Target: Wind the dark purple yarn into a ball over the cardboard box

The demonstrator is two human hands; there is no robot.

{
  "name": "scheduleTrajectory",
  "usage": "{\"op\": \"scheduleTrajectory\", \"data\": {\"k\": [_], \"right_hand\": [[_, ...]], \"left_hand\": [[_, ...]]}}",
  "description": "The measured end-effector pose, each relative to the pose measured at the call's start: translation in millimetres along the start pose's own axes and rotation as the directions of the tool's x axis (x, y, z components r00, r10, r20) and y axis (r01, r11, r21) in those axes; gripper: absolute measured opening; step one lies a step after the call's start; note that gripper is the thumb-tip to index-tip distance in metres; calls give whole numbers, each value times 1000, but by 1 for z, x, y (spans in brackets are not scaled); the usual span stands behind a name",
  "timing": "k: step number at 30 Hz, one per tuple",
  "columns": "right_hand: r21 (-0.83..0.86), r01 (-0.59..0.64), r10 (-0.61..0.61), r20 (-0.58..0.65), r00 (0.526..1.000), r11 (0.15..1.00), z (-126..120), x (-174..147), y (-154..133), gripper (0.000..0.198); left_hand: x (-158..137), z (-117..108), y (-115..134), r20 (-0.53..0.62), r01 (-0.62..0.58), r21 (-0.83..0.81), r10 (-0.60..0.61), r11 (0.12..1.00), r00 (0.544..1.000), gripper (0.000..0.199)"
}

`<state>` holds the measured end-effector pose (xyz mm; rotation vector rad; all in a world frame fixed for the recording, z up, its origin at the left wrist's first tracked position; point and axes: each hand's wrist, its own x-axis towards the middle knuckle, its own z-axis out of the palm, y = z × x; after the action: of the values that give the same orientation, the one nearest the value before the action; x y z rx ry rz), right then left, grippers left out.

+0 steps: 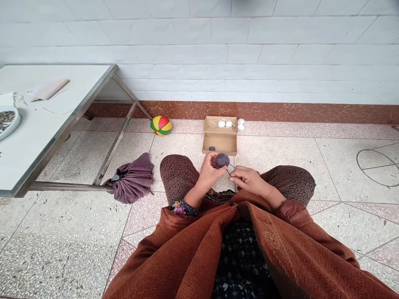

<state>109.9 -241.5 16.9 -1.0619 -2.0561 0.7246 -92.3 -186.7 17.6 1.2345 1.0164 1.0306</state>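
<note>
My left hand (211, 169) is closed round a dark purple ball of yarn (222, 160), held up between my knees. Close beside it on the right, my right hand (246, 178) pinches a strand of the same yarn (231, 167) that runs to the ball. Just beyond my hands, an open cardboard box (230, 146) stands on the floor. A smaller dark purple ball (212, 148) lies in its near part, and white balls of yarn (221, 123) with loose thread rest in its raised lid part.
White balls (241, 124) sit right of the box. A colourful ball (161, 126) lies by the wall. Left stands a metal-framed table (34, 153) with a plate (9, 122) on it. A folded purple umbrella (134, 178) hangs near its leg. A wire ring stand (378, 168) is at right.
</note>
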Motion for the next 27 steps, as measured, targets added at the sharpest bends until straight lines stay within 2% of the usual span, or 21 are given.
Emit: {"op": "scheduleTrajectory", "data": {"k": [2, 4, 6, 8, 10, 12, 14, 17, 19, 22, 24, 27], "right_hand": [[9, 18, -17, -32, 999, 1000, -12, 5, -8, 26], [-6, 8, -8, -102, 995, 1000, -25, 13, -9, 26], [-27, -16, 12, -166, 986, 1000, -33, 22, -5, 27], [-26, -57, 50, -213, 976, 998, -33, 28, 4, 29], [-9, -109, 103, -257, 961, 994, -24, 28, 14, 31], [3, -151, 146, -279, 949, 989, -11, 22, 22, 32], [3, -153, 149, -245, 958, 988, 1, 13, 26, 32], [-10, -97, 94, -155, 983, 995, 10, 2, 22, 30], [-16, -50, 48, -102, 994, 999, 8, -1, 14, 29], [-1, 4, -4, -79, 997, 1000, -1, 3, 0, 27], [22, 8, -5, -109, 994, 1000, -8, 9, -8, 29], [86, -60, 74, -172, 982, 994, -12, 14, -15, 36]], "left_hand": [[0, -1, 1, 6, -30, 156, 29, 987, 1000, 54], [-2, 0, 5, 101, -58, 204, 38, 977, 994, 52], [-6, 1, 10, 272, -46, 143, 6, 989, 962, 51], [-9, 2, 13, 421, 25, 17, -30, 1000, 907, 52], [-12, 3, 15, 470, 121, -140, -41, 983, 882, 56], [-13, 3, 16, 428, 199, -296, -57, 934, 902, 63], [-12, 3, 16, 364, 258, -410, -102, 875, 926, 65], [-9, 4, 14, 271, 294, -476, -179, 829, 946, 58], [-7, 5, 11, 180, 265, -444, -205, 856, 962, 52], [-7, 5, 7, 75, 186, -282, -172, 941, 982, 49], [-9, 6, 5, 104, 146, -187, -128, 971, 986, 50], [-13, 8, 2, 227, 152, -144, -117, 978, 967, 55]]}}
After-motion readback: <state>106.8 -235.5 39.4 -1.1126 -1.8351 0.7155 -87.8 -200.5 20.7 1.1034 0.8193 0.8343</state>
